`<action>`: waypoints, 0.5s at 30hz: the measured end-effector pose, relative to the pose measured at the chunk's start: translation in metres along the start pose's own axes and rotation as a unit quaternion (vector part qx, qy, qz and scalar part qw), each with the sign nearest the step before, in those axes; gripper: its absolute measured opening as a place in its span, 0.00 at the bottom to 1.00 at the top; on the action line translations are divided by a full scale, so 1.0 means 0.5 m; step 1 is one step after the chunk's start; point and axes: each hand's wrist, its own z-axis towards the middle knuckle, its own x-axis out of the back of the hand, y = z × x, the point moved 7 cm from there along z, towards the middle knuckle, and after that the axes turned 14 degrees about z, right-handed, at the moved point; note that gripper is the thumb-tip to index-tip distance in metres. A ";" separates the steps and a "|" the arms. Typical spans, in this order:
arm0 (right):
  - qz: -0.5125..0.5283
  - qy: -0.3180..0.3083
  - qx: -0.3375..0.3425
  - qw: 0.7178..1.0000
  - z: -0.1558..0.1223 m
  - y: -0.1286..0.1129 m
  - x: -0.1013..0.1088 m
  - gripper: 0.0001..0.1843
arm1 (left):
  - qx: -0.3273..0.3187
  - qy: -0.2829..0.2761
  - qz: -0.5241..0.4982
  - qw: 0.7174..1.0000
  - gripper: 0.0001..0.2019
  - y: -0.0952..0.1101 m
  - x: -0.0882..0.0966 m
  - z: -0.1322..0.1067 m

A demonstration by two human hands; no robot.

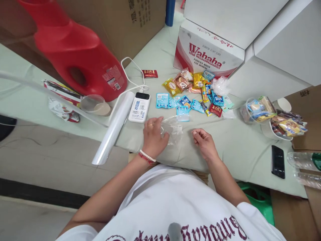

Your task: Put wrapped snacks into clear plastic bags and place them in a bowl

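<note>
Your left hand (pixel 155 139) curves loosely at the left edge of the clear bag (pixel 176 131), grip open, perhaps steadying it on the surface (pixel 240 147); your right hand's (pixel 204 143) grip is pinched closed nearby, snack packets (pixel 185 101) beyond, seemingly for easy reach

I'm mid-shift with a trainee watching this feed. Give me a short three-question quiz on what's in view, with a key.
1. Multiple choice: which of these is closest to the left hand?
A) the black phone
B) the clear plastic piece
C) the green bag

2. True or false: the white power bank lies between the red jug and the pile of snack packets.

3. Fill in: the white beaded bracelet is on the person's ____ wrist.

Key: 1. B; 2. True; 3. left
</note>
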 end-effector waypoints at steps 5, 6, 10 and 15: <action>-0.171 -0.011 0.056 0.984 0.054 -0.018 -0.015 0.25 | -0.074 0.003 0.121 0.990 0.36 0.052 0.008 0.067; -0.190 -0.025 0.061 0.980 0.069 -0.020 -0.027 0.27 | -0.085 -0.031 0.129 0.988 0.37 0.058 -0.009 0.080; -0.225 -0.023 0.080 0.971 0.125 -0.030 -0.071 0.27 | -0.059 -0.154 0.095 0.982 0.28 0.052 -0.085 0.102; -0.180 -0.082 0.099 0.975 0.132 -0.020 -0.107 0.17 | 0.036 -0.106 -0.180 0.977 0.08 0.019 -0.101 0.082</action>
